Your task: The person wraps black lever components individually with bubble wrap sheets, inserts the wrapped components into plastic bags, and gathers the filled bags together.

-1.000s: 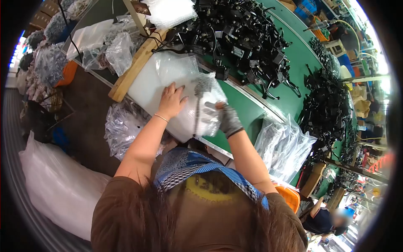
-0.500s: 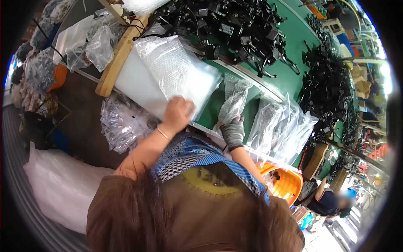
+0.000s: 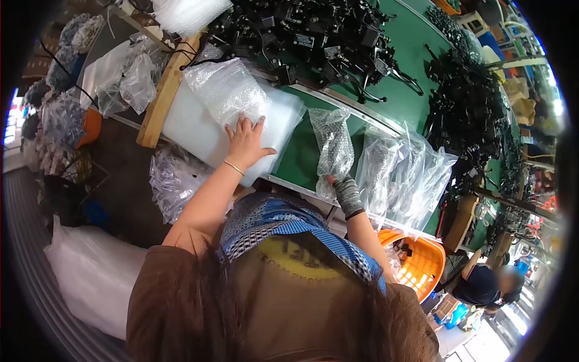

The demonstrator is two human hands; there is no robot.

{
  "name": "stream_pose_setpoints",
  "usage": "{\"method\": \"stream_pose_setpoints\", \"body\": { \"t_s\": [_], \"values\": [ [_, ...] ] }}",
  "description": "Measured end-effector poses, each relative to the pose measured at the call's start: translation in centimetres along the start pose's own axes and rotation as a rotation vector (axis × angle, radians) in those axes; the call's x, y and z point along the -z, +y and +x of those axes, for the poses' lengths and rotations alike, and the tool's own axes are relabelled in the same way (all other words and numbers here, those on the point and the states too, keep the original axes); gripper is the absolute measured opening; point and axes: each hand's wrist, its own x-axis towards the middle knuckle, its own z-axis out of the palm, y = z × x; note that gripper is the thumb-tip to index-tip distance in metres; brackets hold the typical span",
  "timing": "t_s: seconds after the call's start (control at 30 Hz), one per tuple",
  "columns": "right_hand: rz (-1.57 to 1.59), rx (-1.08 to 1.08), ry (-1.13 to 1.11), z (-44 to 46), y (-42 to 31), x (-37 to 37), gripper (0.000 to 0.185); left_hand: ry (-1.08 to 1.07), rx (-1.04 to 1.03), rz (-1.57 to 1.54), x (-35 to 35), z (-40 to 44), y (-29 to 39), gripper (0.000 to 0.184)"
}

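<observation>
My bare left hand (image 3: 244,143) lies with fingers spread at the lower edge of a bubble-wrap sheet or bag (image 3: 232,93). Beneath is a stack of clear plastic bags (image 3: 187,130). In a grey glove with bare fingertips, my right hand (image 3: 345,192) grips the near end of a bubble-wrap package (image 3: 332,145). That package lies on the green tabletop (image 3: 295,142); its contents are hard to make out. Just right of this hand, several clear bags (image 3: 407,175) with wrapped items lie side by side.
Black lever assemblies (image 3: 325,42) are heaped beyond a metal rail, with another dark pile (image 3: 464,114) at right. A wooden bar (image 3: 166,93) borders the bag stack. An orange basket (image 3: 431,265) stands below the right edge. Another person (image 3: 479,283) is at far right.
My left hand has moved up and left, its curled fingers now spread on the bubble wrap. My right hand stays at the package's near end. The whole view has shifted slightly.
</observation>
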Motion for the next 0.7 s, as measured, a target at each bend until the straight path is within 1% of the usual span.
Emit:
{"method": "stream_pose_setpoints", "body": {
  "t_s": [0.07,0.1,0.17,0.2,0.27,0.3,0.4,0.5,0.6,0.63,0.7],
  "values": [
    [0.023,0.003,-0.013,-1.2,-1.8,0.1,0.045,0.028,0.005,-0.051,-0.7,0.2,-0.3,0.057],
    [0.018,-0.058,-0.055,-1.7,-2.6,0.5,0.043,0.041,0.006,-0.077,-1.4,0.3,-0.5,0.053],
    [0.002,-0.174,-0.135,-2.1,-3.9,1.5,0.039,0.22,-0.081,-0.029,-3.3,0.2,-1.8,0.045],
    [0.197,-0.183,-0.142,-1.9,-3.2,1.6,0.039,0.31,-0.126,-0.01,-4.2,0.2,-2.3,0.041],
    [0.583,-0.203,-0.153,-1.9,-1.7,1.6,0.038,0.258,-0.186,-0.003,-1.8,-0.3,-0.7,0.029],
    [0.487,-0.213,-0.124,-1.9,-1.7,1.8,0.039,0.23,-0.214,0.001,-0.4,-0.6,0.2,0.023],
    [0.381,-0.157,-0.083,-3.1,-4.6,2.2,0.041,0.095,-0.153,-0.176,1.9,-0.9,2.9,0.016],
    [0.477,-0.225,-0.059,-1.4,-2.5,1.1,0.043,0.047,-0.161,-0.19,0.7,-1.0,4.1,0.015],
    [0.619,-0.144,-0.033,-2.6,-4.5,0.2,0.041,0.116,-0.141,-0.291,-2.9,-0.9,2.9,0.016],
    [0.55,-0.265,-0.078,-2.0,-4.2,0.8,0.041,0.167,-0.181,-0.231,-3.1,-0.6,2.5,0.016],
    [0.283,-0.198,0.095,-2.0,-3.1,1.3,0.038,0.26,-0.245,-0.109,-3.3,-0.9,1.4,0.017]
  ]
}}
